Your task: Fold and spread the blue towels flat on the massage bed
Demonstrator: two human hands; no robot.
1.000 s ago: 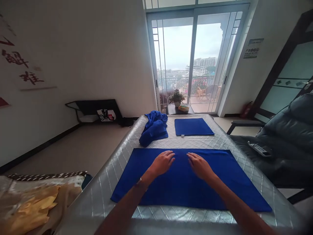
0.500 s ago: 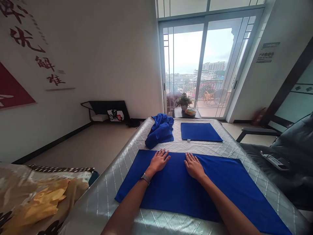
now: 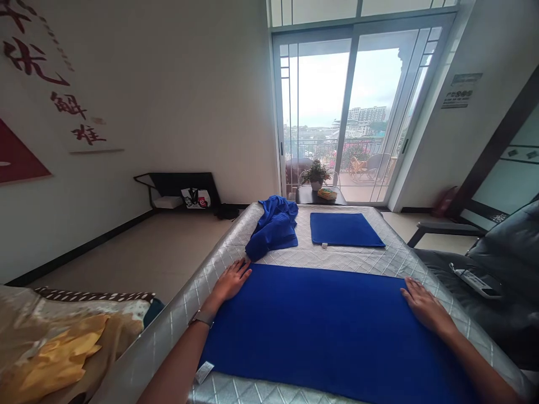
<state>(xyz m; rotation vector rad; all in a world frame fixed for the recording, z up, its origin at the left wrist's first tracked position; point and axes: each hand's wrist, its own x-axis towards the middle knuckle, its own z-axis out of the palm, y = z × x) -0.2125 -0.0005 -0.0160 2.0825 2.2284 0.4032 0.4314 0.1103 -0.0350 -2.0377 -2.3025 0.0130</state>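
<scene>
A large blue cloth (image 3: 320,325) lies flat across a silver quilted mattress (image 3: 240,387), with a white tag (image 3: 204,372) showing at its near left corner. My left hand (image 3: 231,281) rests flat at the cloth's far left corner, fingers stretched out. At the far right corner my right hand (image 3: 424,303) lies flat along the edge, its fingers extended. Neither hand grips anything. Behind the left corner sits a crumpled blue cloth (image 3: 273,227). To the right of that, a neatly folded blue cloth (image 3: 346,229) lies with a small tag at its front edge.
A dark armchair (image 3: 484,314) holding a white power strip (image 3: 475,280) stands close on the right. At the lower left are patterned bedding and a yellow cloth (image 3: 67,348). Past the mattress, a small table (image 3: 307,196) carries a potted plant (image 3: 315,175) before sliding glass doors.
Both hands have slid outward from the middle of the large cloth to its left and right far corners. The cloth looks smoother, and its near left tag now shows.
</scene>
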